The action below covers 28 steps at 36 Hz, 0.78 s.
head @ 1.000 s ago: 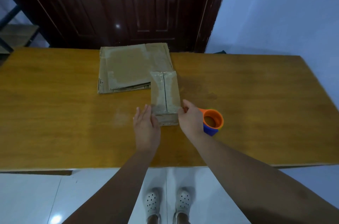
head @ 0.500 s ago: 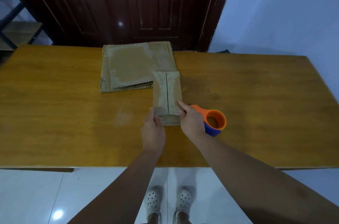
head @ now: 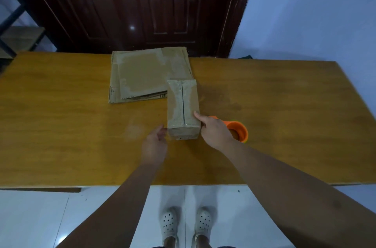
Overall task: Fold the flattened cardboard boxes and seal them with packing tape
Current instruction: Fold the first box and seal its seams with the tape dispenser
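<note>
Subject of inspection: one folded box (head: 183,109), standing on the wooden tabletop (head: 61,125) with its two top flaps closed to a centre seam. Glossy patches lie along the seam; whether they are tape cannot be confirmed at this resolution.

Left hand (head: 154,144): at the box's near left corner, fingers loosely extended and spread narrowly, gripping nothing. The fingertips reach the corner, but contact cannot be settled because of blur.

Right hand (head: 215,132): at the box's near right corner, forefinger straight and lying on the top right edge. The back of the hand hides its other fingers, so how they lie cannot be told.

Tape dispenser (head: 240,132): just right of the box, orange, on the tabletop. The right hand covers most of it; only the ring and a sliver of handle show. Whether the hand touches it cannot be determined.

Stack of flattened cardboard (head: 142,77): behind and left of the box, lying flat. The box hides the stack's near right corner, and the number of sheets is not readable.

Beyond the box stands a dark wooden door (head: 142,3), cut off at the top of the frame. Below the box, past the tabletop's near edge, pale shoes (head: 168,223) stand on a white floor (head: 40,217).
</note>
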Motion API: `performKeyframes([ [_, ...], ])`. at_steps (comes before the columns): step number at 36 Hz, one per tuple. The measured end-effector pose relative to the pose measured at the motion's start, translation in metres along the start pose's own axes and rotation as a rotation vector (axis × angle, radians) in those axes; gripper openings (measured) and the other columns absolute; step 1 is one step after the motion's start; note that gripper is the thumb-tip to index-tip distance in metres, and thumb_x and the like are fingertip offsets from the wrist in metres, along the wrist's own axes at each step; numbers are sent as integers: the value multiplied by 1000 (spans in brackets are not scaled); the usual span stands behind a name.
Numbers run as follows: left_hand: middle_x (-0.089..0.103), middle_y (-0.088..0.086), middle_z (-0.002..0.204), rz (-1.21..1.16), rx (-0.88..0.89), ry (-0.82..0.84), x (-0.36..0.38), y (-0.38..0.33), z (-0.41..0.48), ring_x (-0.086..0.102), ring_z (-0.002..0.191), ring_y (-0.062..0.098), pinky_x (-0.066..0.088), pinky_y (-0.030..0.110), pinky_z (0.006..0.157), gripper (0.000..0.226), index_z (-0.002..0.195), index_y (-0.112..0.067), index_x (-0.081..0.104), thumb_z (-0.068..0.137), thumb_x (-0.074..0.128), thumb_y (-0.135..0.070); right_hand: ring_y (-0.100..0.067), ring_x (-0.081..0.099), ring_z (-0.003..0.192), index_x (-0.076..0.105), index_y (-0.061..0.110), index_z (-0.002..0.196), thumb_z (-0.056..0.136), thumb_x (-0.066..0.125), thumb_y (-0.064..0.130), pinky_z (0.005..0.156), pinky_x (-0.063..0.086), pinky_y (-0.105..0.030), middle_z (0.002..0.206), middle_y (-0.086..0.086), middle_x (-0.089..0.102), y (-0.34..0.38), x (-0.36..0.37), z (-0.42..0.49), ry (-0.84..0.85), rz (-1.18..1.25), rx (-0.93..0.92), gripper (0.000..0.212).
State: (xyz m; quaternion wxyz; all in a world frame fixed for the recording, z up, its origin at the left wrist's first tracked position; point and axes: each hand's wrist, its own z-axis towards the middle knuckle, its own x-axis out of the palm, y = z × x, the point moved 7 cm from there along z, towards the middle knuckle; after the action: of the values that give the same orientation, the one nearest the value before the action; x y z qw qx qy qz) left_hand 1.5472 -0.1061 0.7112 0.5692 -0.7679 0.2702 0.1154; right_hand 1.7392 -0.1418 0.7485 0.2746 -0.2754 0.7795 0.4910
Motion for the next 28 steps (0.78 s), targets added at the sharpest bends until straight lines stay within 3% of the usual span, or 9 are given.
performKeyframes([
  [5, 64, 10, 119, -58, -2, -80, -8, -2, 1, 59, 105, 23, 47, 32, 91, 32, 128, -6, 57, 98, 47, -5, -17, 48, 58, 23, 32, 151, 98, 37, 4, 49, 43, -31, 96, -10, 57, 3, -3, 0, 37, -101, -23, 62],
  [9, 68, 5, 113, 73, 50, -133, -15, -6, 0, 56, 89, 9, 44, 21, 74, 26, 118, -13, 66, 96, 55, -19, -22, 52, 61, 21, 32, 151, 98, 37, 1, 58, 51, -40, 100, -14, 61, 2, -4, 0, 50, -135, -43, 63],
  [14, 68, 5, 115, 103, 64, -140, -17, -12, 2, 62, 97, 16, 45, 21, 75, 26, 118, -14, 67, 95, 57, -20, -30, 59, 88, 23, 31, 150, 101, 35, 6, 78, 52, -41, 125, -17, 57, 5, -7, 4, 37, -202, -87, 56],
  [20, 68, 6, 115, 139, 119, -141, -18, -20, 8, 64, 99, 19, 48, 24, 78, 30, 123, -13, 65, 93, 60, -19, -23, 60, 81, 31, 31, 148, 100, 41, 11, 76, 53, -35, 120, -15, 61, 2, -13, 10, 3, -234, -112, 52],
  [28, 70, 4, 110, 257, 218, -104, -15, -29, 8, 65, 93, 17, 56, 34, 78, 33, 123, -14, 64, 91, 63, -21, -25, 61, 101, 28, 30, 149, 97, 55, 20, 93, 50, -37, 124, -12, 61, -1, -14, 10, 13, -253, -170, 59],
])
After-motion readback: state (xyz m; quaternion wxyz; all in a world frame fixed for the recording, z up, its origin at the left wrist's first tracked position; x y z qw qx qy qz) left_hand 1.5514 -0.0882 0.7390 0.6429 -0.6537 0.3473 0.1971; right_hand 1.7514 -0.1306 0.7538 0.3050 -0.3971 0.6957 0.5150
